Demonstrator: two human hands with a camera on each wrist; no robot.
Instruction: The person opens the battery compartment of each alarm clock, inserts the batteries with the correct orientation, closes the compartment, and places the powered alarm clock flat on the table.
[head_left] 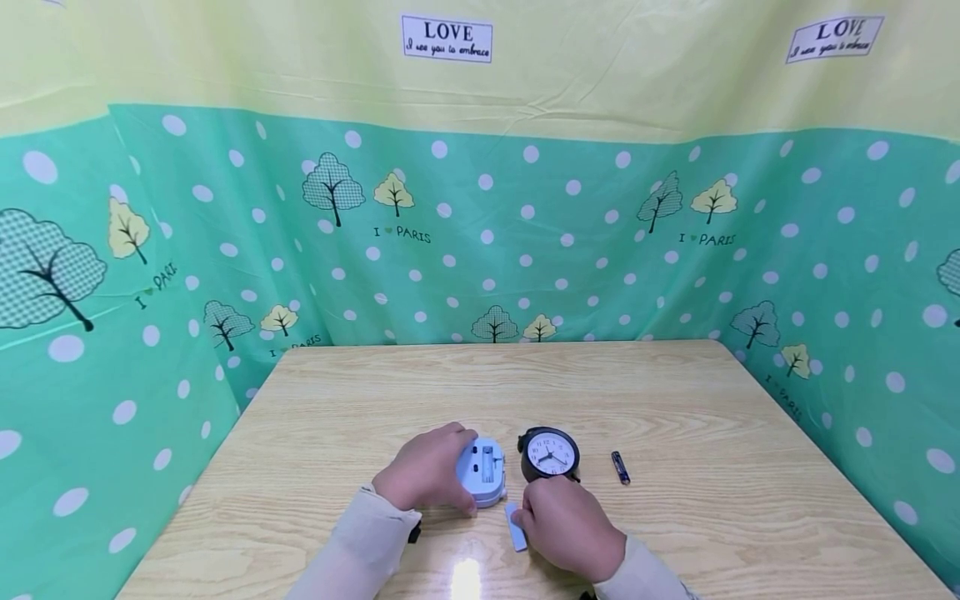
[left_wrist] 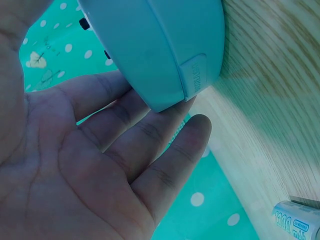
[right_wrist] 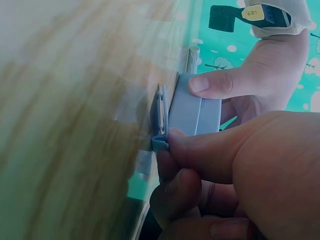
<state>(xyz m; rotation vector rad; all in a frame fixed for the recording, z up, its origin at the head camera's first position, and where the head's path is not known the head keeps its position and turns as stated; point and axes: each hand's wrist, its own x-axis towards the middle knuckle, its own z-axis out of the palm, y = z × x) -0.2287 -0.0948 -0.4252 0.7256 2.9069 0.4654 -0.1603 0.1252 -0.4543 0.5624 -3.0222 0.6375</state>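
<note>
A light blue alarm clock (head_left: 492,492) lies back side up on the wooden table, its battery slot uncovered and two small dark knobs beside it. My left hand (head_left: 431,471) grips it from the left, thumb on the near side and fingers on the far side. In the left wrist view the clock's side (left_wrist: 150,45) rests against those fingers. Just right of the clock, my right hand (head_left: 566,525) pinches a light blue battery cover (head_left: 515,529) between thumb and index finger. The right wrist view shows this cover (right_wrist: 161,117) on edge, close to the clock (right_wrist: 187,112).
A black round alarm clock (head_left: 551,452) sits face up just beyond my right hand. Farther right lies a dark battery (head_left: 620,467). A pale battery (left_wrist: 295,220) shows at the corner of the left wrist view. Behind the table hangs a dotted green curtain (head_left: 525,250).
</note>
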